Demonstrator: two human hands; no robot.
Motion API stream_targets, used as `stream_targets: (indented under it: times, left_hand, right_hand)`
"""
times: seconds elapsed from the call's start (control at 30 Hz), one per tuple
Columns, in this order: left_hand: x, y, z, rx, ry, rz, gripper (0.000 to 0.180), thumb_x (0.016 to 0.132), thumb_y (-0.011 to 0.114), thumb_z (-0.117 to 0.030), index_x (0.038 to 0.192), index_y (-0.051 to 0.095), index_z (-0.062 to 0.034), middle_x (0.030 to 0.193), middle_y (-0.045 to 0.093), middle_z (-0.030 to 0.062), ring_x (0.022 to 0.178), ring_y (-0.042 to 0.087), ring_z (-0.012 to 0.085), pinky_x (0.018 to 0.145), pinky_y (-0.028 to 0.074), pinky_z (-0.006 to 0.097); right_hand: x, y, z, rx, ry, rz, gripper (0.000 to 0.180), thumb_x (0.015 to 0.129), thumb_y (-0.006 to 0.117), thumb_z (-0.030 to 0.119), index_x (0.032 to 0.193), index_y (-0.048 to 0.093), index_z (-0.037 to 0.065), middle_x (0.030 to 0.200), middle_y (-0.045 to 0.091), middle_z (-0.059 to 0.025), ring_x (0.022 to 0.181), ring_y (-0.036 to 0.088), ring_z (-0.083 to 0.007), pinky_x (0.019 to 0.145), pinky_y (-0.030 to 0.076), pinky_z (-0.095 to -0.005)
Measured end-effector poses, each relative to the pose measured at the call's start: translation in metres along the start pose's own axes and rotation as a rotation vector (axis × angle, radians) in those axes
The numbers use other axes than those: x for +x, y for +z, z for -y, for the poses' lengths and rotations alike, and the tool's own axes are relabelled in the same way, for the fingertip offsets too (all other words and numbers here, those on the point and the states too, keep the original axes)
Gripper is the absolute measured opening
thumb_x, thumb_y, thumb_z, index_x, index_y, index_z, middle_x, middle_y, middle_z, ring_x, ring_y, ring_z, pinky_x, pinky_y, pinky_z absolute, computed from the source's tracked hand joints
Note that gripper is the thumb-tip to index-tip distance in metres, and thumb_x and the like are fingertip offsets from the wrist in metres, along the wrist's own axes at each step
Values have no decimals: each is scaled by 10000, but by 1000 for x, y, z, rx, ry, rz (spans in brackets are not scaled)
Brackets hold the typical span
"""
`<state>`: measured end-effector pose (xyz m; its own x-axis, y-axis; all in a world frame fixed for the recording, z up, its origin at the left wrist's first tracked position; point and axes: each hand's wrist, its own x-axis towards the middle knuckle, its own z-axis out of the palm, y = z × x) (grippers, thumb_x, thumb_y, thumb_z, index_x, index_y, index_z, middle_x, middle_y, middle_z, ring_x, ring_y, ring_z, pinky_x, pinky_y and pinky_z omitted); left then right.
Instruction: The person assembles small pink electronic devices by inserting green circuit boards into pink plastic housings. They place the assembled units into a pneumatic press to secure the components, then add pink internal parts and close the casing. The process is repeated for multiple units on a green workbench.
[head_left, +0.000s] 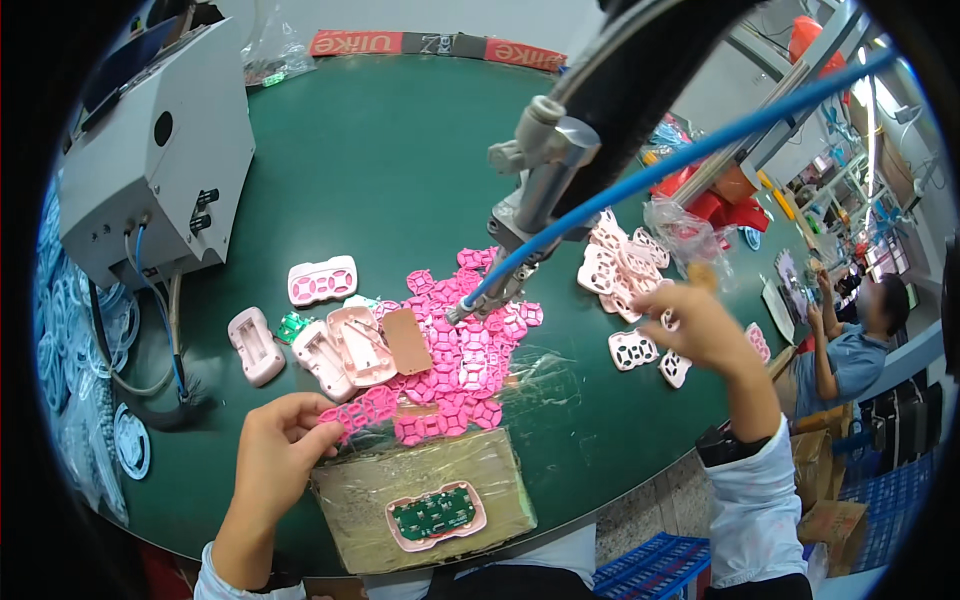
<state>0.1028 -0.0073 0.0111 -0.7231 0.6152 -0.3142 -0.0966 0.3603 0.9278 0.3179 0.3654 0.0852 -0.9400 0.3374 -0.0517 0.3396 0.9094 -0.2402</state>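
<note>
My left hand (282, 450) pinches the end of a bright pink lattice-like keypad strip (368, 408), beside a heap of similar pink keypad pieces (470, 365). Over at the right my right hand (705, 325) hovers with fingers apart, a little blurred, next to a pile of pale pink cut-out covers (620, 262); nothing shows in its grasp. In front of me a pale pink shell holding a green circuit board (435, 515) lies on a tape-wrapped block (350, 500). Left of the heap are several pink shell halves (255, 345) and a brown rectangular piece (406, 341).
A grey control box (165, 150) with cables stands at the left, near light-blue rings (132, 440). A metal tool head (540, 190) and a blue hose (700, 150) hang over the green table (370, 160). Another person (850, 340) works at the far right.
</note>
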Motion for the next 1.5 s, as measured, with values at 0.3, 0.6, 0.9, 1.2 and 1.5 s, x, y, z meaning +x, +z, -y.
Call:
stream_targets:
  times: [0.3, 0.6, 0.9, 1.2, 1.5]
  left_hand:
    - [-32, 14, -16, -497, -45, 194, 127, 844, 691, -36, 951, 645, 13, 856, 684, 75, 745, 660, 124, 628, 494, 218]
    - [-62, 48, -26, -842, -213, 423, 108, 872, 670, -44, 959, 666, 21, 915, 684, 79, 814, 643, 100, 721, 524, 221]
    - [-85, 84, -9, -703, 77, 114, 202, 899, 646, -34, 1081, 660, 52, 1015, 669, 73, 876, 640, 104, 784, 532, 225]
    - [-88, 88, -9, -699, 278, -43, 411, 951, 520, 5, 1340, 386, 18, 995, 650, 97, 873, 605, 75, 739, 497, 207]
    - [-71, 67, -6, -717, 5, 250, 424, 1005, 474, -163, 1367, 406, 46, 1123, 635, 171, 968, 653, 182, 810, 545, 296]
  right_hand:
    - [-45, 80, -75, -276, -233, -268, 331, 664, 691, 35, 989, 653, 80, 980, 673, -89, 816, 641, -298, 683, 537, -381]
    - [-28, 71, 136, 74, -1037, -482, 231, 679, 695, 56, 908, 685, 40, 986, 674, -80, 850, 682, -237, 681, 582, -287]
    - [-38, 82, 171, 1101, -383, -179, 267, 811, 656, -51, 1075, 639, -15, 1167, 589, -159, 1088, 579, -227, 901, 483, -363]
    - [-55, 63, 168, 1214, -127, -151, 149, 877, 625, -43, 1024, 643, -44, 927, 615, -84, 789, 595, -115, 666, 492, -243]
    - [-41, 24, 158, 811, -274, -73, 259, 789, 694, -47, 1036, 709, 29, 873, 627, -109, 714, 604, -159, 567, 480, -258]
